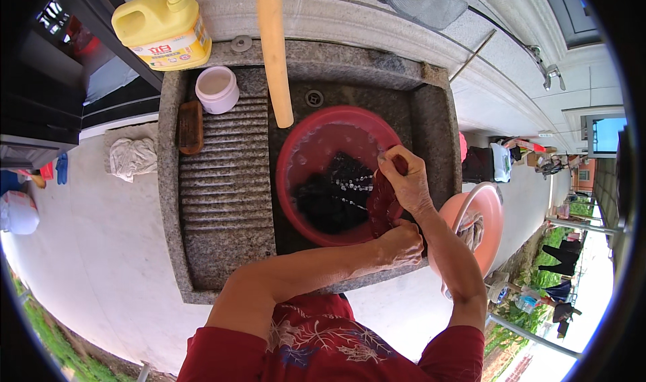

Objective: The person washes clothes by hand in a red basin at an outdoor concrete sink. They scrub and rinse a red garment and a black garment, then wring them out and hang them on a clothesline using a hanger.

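A dark red wet cloth [382, 204] is stretched between my two hands over the right side of a red basin [284, 197]. My right hand [410, 180] is farther from me, its fingers closed on the cloth's upper end. Nearer to me, my left hand [402, 243] makes a fist around the lower end, and its fingertips are partly hidden. Bright water drops fall from the cloth. Black cloth [319, 204] lies in the cloudy water of the basin, with bubbles along the far side.
The basin stands in a stone sink [431, 133] with a ridged washboard [225, 173]. On it are a brown brush [191, 128] and a pink tub [217, 90]. A yellow pump bottle [161, 32] stands behind. A pale pole [274, 52] reaches over the sink. A pink basin [494, 224] holds cloth.
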Demonstrator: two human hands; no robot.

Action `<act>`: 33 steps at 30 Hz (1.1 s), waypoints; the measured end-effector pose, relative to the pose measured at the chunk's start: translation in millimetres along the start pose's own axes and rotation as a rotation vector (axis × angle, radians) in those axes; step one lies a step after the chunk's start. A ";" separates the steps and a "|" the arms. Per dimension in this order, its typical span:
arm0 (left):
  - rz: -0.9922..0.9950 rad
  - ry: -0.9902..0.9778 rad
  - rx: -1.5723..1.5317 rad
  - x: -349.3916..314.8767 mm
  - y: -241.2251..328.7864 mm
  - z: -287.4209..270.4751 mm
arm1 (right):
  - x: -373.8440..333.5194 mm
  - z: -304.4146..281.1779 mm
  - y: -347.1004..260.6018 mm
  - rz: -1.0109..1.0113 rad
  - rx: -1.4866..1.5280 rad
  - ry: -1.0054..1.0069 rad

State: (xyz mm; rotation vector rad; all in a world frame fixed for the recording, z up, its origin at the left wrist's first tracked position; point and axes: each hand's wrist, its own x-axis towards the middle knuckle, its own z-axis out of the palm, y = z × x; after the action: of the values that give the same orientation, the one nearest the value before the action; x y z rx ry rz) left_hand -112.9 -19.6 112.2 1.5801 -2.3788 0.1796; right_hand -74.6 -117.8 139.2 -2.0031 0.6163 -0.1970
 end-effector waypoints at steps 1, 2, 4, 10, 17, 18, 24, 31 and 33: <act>-0.038 0.007 -0.001 3.1 4.0 14.1 | -0.3 4.8 3.7 -0.018 -0.050 0.024; -0.076 0.014 -0.002 6.2 7.3 28.3 | 0.3 9.3 12.8 -0.079 -0.065 0.058; -0.171 -0.071 -0.113 14.9 10.9 49.8 | -0.4 14.8 17.2 -0.098 -0.103 0.079; -0.171 0.020 -0.043 18.9 8.2 98.9 | -5.9 38.3 19.2 -0.194 -0.154 0.189; -0.127 -0.085 0.025 8.2 10.5 112.1 | -20.6 56.6 38.0 0.039 0.178 0.364; -0.119 -0.097 0.036 5.5 10.8 112.8 | -22.0 57.7 37.7 0.045 0.206 0.385; -0.002 -0.168 0.074 -21.0 9.5 99.6 | -32.7 51.0 28.4 -0.078 0.110 0.392; -1.016 1.191 -0.926 -70.5 -38.7 -22.9 | -75.0 -32.2 -12.3 -0.045 0.851 0.413; -1.549 1.460 -1.897 -87.0 -67.9 -11.3 | -95.5 -31.0 -27.9 -0.163 1.075 0.213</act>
State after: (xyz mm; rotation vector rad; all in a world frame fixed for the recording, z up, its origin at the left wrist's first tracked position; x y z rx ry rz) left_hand -17.2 33.2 93.6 0.8446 0.4339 -0.7023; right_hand -159.1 -83.5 189.8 -0.9863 0.3435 -0.6857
